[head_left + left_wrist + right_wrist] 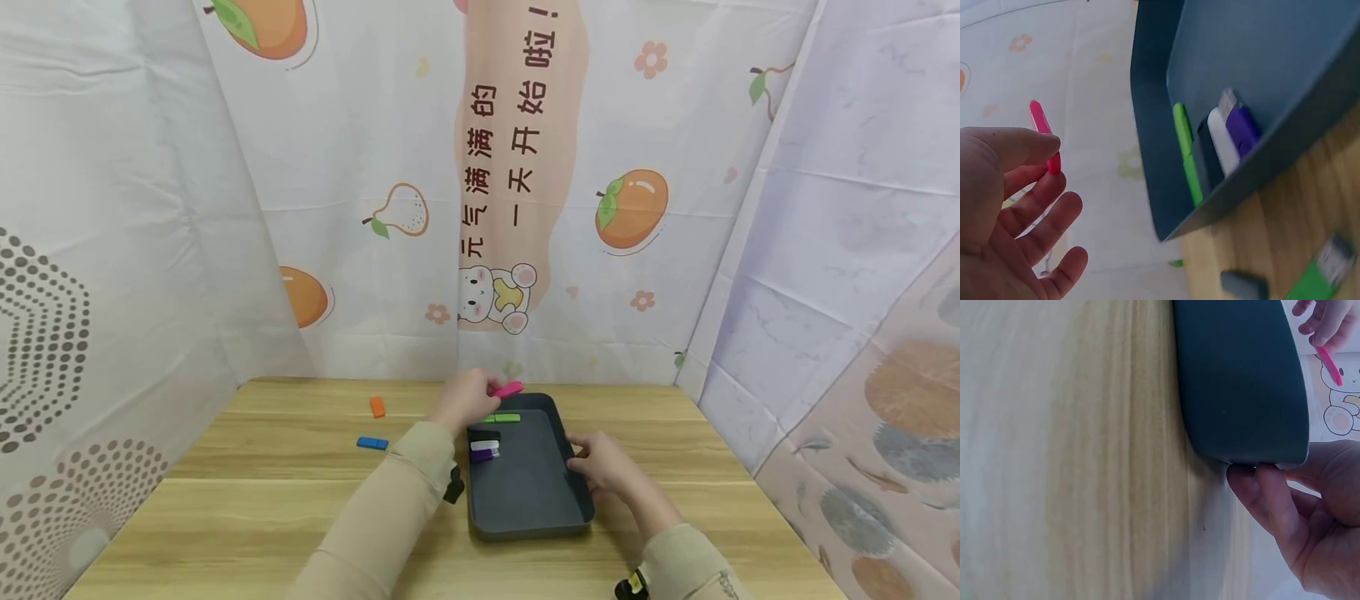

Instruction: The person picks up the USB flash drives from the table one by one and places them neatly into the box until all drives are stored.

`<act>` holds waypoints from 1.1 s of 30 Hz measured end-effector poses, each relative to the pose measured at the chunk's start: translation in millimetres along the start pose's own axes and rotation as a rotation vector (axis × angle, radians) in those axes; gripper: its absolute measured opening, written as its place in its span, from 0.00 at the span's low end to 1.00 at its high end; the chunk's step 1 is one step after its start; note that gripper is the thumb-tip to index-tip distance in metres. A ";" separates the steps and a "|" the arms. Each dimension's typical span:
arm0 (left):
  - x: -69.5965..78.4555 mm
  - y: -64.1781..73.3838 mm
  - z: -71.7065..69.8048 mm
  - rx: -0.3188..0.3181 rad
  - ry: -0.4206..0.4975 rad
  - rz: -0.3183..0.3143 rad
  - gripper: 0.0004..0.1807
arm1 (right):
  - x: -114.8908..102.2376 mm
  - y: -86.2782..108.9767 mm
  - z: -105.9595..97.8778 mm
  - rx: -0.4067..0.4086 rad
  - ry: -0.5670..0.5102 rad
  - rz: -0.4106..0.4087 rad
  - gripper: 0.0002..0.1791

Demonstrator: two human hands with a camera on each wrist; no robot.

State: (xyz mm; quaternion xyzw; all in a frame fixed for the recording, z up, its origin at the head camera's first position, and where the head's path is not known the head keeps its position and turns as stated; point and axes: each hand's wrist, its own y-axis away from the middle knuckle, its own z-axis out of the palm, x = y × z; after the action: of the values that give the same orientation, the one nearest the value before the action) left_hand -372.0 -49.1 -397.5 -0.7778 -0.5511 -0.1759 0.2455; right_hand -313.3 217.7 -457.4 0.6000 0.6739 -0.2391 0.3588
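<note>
pink stick (508, 389) between thumb and finger of left hand (467, 398), right hand (606, 467) in a pinch on the grey tray (522, 492)

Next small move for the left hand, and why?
I'd likely lower the pink stick into the tray: the left hand pinches it, raised near the tray's far end; the green stick lies inside, and the right hand holds the tray's side.

Dark rectangular tray (528, 492), lying flat, slim pink stick (511, 389) held raised near its far end
</note>
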 end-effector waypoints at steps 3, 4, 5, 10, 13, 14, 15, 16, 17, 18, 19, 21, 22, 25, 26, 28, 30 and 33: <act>2.6 -4.7 9.3 0.011 0.007 -0.005 0.08 | 1.1 -0.2 -1.0 0.006 0.010 0.001 0.31; 3.4 -6.5 12.5 0.017 0.010 -0.006 0.08 | 1.5 -0.4 -1.2 0.006 0.013 0.000 0.31; 3.9 -8.5 16.1 0.025 0.007 -0.007 0.08 | 1.4 0.1 -1.2 0.008 0.014 -0.003 0.31; 1.5 -17.0 34.3 0.082 -0.034 -0.002 0.08 | 2.0 2.5 2.2 0.011 0.005 -0.016 0.30; -2.5 -18.5 44.4 0.119 -0.059 -0.006 0.06 | 4.2 2.0 5.7 0.003 0.002 -0.023 0.31; -4.4 -18.9 48.2 0.132 -0.073 -0.005 0.05 | 5.0 1.5 6.8 0.000 0.003 -0.023 0.31; -5.8 -19.1 51.4 0.139 -0.085 -0.003 0.05 | 5.2 1.1 7.3 -0.002 0.002 -0.024 0.31; -6.6 -19.2 54.3 0.147 -0.100 -0.001 0.04 | 5.2 0.9 7.5 -0.003 0.001 -0.022 0.31; -7.5 -19.5 56.7 0.153 -0.114 0.002 0.03 | 5.1 0.6 7.4 -0.003 0.000 -0.021 0.31; -8.4 -20.0 59.3 0.154 -0.129 0.001 0.03 | 4.9 0.5 7.3 -0.003 -0.003 -0.017 0.31; -9.1 -20.6 61.5 0.153 -0.147 0.001 0.02 | 4.6 0.7 6.9 -0.005 -0.007 -0.014 0.31; -9.8 -21.9 64.5 0.142 -0.170 -0.011 0.02 | 4.1 0.7 6.2 -0.006 -0.018 -0.008 0.31; -10.2 -22.8 65.7 0.138 -0.179 -0.021 0.03 | 3.7 0.9 5.8 -0.007 -0.024 -0.005 0.31; -11.5 -25.7 68.3 0.129 -0.214 -0.055 0.04 | 3.3 0.2 4.7 -0.007 -0.037 -0.003 0.31; -12.0 -26.5 68.9 0.129 -0.225 -0.066 0.05 | 3.4 -0.5 4.4 -0.006 -0.037 -0.005 0.31; -13.4 -27.5 70.2 0.126 -0.248 -0.085 0.06 | 2.9 -1.3 3.4 -0.007 -0.031 -0.015 0.31; -14.8 -28.2 71.4 0.116 -0.276 -0.098 0.07 | 3.2 -2.4 2.7 -0.006 -0.026 -0.021 0.31; -16.1 -28.5 72.7 0.096 -0.302 -0.107 0.08 | 3.8 -3.0 1.9 -0.003 -0.022 -0.021 0.31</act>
State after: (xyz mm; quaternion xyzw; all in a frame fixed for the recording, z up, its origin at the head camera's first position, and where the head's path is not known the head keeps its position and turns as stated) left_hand -404.0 -11.9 -460.3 -0.7521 -0.6304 -0.0433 0.1872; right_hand -315.9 218.2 -461.8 0.5895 0.6766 -0.2486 0.3646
